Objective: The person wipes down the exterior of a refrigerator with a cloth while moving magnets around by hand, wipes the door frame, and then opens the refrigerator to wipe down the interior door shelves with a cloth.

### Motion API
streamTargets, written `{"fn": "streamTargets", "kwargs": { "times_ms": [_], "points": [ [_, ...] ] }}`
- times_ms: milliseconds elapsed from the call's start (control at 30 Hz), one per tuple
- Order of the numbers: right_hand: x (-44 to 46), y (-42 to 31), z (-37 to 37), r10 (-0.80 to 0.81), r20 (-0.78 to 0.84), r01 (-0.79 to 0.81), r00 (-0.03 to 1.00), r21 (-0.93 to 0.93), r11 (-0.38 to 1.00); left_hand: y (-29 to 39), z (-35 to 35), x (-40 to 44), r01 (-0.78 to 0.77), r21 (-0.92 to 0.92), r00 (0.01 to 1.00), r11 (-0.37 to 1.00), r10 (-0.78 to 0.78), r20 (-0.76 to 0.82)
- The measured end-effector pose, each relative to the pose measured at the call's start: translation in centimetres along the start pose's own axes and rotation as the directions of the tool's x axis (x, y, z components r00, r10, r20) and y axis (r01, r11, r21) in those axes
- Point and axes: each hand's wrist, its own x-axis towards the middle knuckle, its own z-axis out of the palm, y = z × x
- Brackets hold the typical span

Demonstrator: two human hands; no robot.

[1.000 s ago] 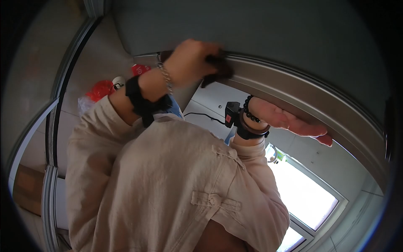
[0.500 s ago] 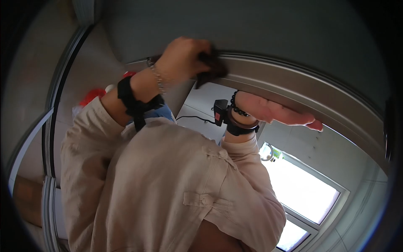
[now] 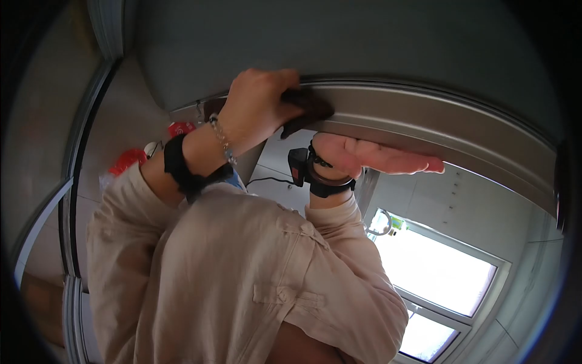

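My left hand (image 3: 257,106), with a chain bracelet and black strap at its wrist, is closed on a dark brown cloth (image 3: 310,111). The cloth lies against the left part of a brownish metal rail (image 3: 424,115), which edges a dark grey panel (image 3: 339,45). To the right, my right hand (image 3: 376,155) is held flat, fingers stretched out and pointing right along the rail's lower edge. Whether it presses on the rail I cannot tell. Black beads and a strap with a small black box (image 3: 298,165) are on that wrist.
Below right is a bright window (image 3: 442,267) in a pale wall. Red items (image 3: 128,161) lie at the left, behind my left forearm. A metal-framed edge (image 3: 91,121) runs down the left side. A black cable (image 3: 270,180) leads off from the wrist box.
My left hand and the cloth have shifted slightly down in view, the cloth still against the rail. My right hand has moved a little left, still flat.
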Motion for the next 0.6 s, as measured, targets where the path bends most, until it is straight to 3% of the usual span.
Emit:
{"fn": "streamTargets", "kwargs": {
  "times_ms": [100, 167, 233, 333, 433, 533, 600],
  "points": [
    [0.0, 0.0, 0.1, -0.003, 0.004, 0.003, 1.0, 0.035, 0.999, 1.8, 0.3, 0.8, -0.063, -0.044, 0.996, 0.997, 0.06, -0.068],
    [0.0, 0.0, 0.3, -0.002, -0.004, 0.002, 1.0, 0.053, 0.999, 4.0, 0.4, 2.4, -0.245, -0.006, 0.963, 0.97, 0.242, -0.115],
    [0.2, 0.0, 0.1, 0.0, -0.007, 0.0, 1.0, 0.067, 0.998, 5.8, 0.1, 3.7, -0.288, 0.032, 0.949, 0.957, 0.29, -0.121],
    [0.7, 0.2, 0.3, 0.015, -0.022, -0.013, 1.0, 0.094, 0.995, 4.4, 0.4, 2.5, -0.255, 0.08, 0.962, 0.963, 0.262, -0.082],
    [1.4, 0.5, 0.3, 0.045, -0.052, -0.039, 0.998, 0.116, 0.993, 0.0, 0.4, -0.1, -0.053, 0.038, 0.998, 0.998, 0.053, 0.019],
    [1.7, 0.6, 0.3, 0.047, -0.058, -0.04, 0.997, 0.123, 0.992, -0.6, -0.2, -0.4, 0.01, 0.087, 1.0, 0.996, -0.011, 0.001],
    [1.6, 0.5, 0.5, 0.049, -0.065, -0.04, 0.997, 0.136, 0.99, 1.4, -0.2, 1.5, -0.138, -0.015, 0.989, 0.99, 0.137, -0.055]
  ]
}}
